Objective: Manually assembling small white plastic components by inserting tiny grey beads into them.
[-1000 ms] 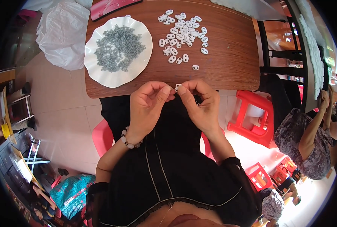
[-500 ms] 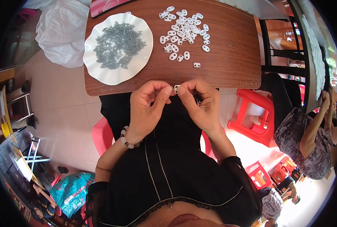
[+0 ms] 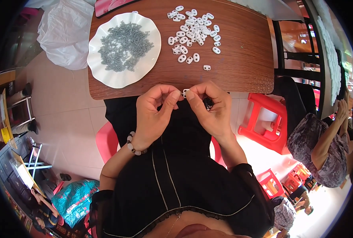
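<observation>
At the near edge of the table, my right hand (image 3: 212,105) pinches a small white plastic cord-lock piece (image 3: 185,93) between thumb and forefinger. My left hand (image 3: 156,109) is closed in a pinch right beside that piece, its fingertips touching or nearly touching it; whatever they hold is too small to make out. Beyond my hands lies a loose pile of white two-hole cord-lock pieces (image 3: 196,31), with a single white piece (image 3: 207,68) closer to me. To the left, many thin grey pieces that look like small springs (image 3: 125,45) are heaped on a white wavy-rimmed plate (image 3: 150,65).
The brown wooden table (image 3: 244,55) ends just past my hands. A pink tray-like thing (image 3: 109,6) sits at its far left corner, beside a white plastic bag (image 3: 65,35). Right of me stand a red stool (image 3: 263,123) and a seated person (image 3: 319,146).
</observation>
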A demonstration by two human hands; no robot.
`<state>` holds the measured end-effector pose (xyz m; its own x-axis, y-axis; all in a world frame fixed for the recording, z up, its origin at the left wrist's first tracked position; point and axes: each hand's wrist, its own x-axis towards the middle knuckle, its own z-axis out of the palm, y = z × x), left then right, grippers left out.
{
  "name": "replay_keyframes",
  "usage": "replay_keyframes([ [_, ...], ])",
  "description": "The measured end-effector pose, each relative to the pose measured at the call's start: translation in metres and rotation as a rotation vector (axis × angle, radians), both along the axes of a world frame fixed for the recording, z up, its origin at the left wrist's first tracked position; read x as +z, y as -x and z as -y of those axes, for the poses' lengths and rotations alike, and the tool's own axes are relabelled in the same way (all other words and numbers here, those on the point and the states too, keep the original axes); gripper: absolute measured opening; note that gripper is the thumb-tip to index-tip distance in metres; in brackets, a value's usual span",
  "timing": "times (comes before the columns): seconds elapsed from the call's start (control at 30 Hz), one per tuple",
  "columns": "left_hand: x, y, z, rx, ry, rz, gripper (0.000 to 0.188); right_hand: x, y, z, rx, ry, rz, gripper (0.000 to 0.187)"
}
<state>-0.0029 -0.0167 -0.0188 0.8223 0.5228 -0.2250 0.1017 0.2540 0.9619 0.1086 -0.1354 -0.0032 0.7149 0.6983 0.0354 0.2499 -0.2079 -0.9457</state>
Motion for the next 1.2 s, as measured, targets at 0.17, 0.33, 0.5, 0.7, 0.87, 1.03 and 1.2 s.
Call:
replay_keyframes([
  [0.17,0.000,0.000,-0.002,0.015,0.044,0.038,0.017,-0.004,0.002,0.000,-0.041,-0.074,-0.327,0.007],
  [0.33,0.001,-0.004,0.000,0.036,0.128,0.083,0.016,-0.005,0.001,0.000,0.000,0.030,-0.055,0.005],
  [0.5,-0.001,-0.003,0.000,0.024,0.013,0.075,0.015,-0.006,-0.001,-0.003,0.031,0.041,0.066,0.005],
  [0.7,-0.002,-0.002,0.000,0.002,-0.042,0.087,0.016,-0.001,-0.006,-0.002,0.026,-0.013,-0.211,0.009],
  [0.87,0.000,-0.001,-0.001,-0.026,-0.069,0.083,0.016,-0.001,-0.014,0.003,0.124,0.089,-0.248,0.010],
  [1.03,0.000,-0.002,-0.002,-0.034,-0.083,0.078,0.016,0.001,-0.014,0.003,0.119,0.076,-0.300,0.010],
  [1.2,0.001,-0.003,-0.002,-0.039,-0.091,0.087,0.016,0.006,-0.017,0.002,0.140,0.084,-0.367,0.009],
])
